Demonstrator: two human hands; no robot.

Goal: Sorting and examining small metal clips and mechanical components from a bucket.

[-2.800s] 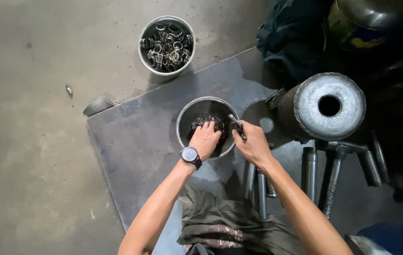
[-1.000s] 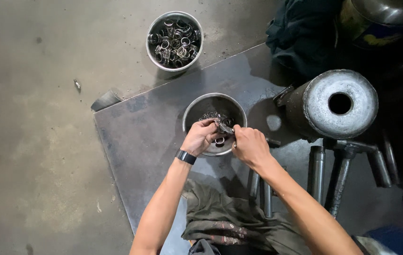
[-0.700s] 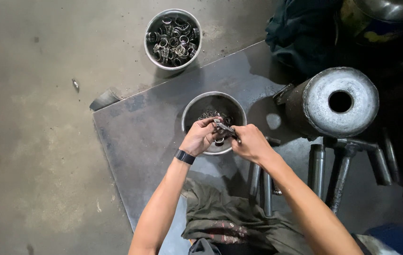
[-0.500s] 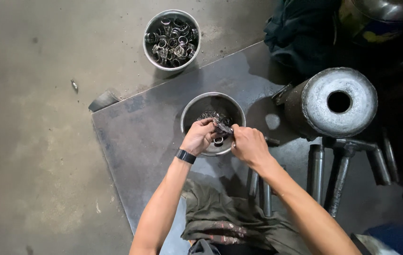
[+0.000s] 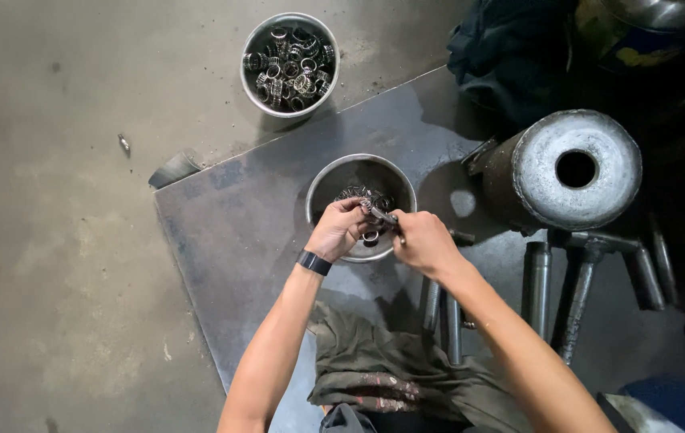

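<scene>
Fingers of the left hand (image 5: pixel 337 230) and the right hand (image 5: pixel 423 240) pinch together a small grey metal ring part (image 5: pixel 378 215), just above the round steel bowl (image 5: pixel 322 188). It looks light, stiff and perhaps oily; holding its outer edge seems safest.

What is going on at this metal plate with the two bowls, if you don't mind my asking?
A person works with both hands over a metal bowl that stands on a steel plate. The left hand and the right hand meet above the bowl and together pinch a small metal part. More small ring-like parts lie in that bowl. A second bowl, full of metal rings, stands on the floor beyond.
</scene>
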